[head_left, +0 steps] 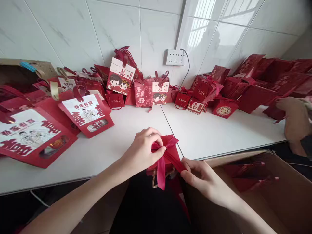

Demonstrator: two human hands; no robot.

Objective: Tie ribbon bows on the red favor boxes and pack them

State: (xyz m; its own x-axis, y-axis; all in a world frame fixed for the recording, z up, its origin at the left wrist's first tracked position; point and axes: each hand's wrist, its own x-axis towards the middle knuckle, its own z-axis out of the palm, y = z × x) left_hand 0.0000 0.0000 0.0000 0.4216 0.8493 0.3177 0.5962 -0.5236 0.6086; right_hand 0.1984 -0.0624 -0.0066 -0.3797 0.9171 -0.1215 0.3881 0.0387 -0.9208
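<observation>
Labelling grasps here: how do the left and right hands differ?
- Left hand pinches the red ribbon at its gathered middle; right hand holds a length stretching off to the right.
- Left hand reaches over the red box from its left; right hand is at its right side, lower in view.
Shared: both bare, both gripping the same ribbon.

"How is your left hand point(149, 146) set?"

"Thumb point(160, 152) and fingertips pinched together — knuckles arched, back of the hand uppermost. My bare left forearm point(97, 191) slants in from the lower left."

"And your right hand point(201, 177)?"

"Lower, just apart from the left — I have its thumb and index finger closed in a pinch. My right forearm point(243, 208) reaches up from the lower right, bare too."
</observation>
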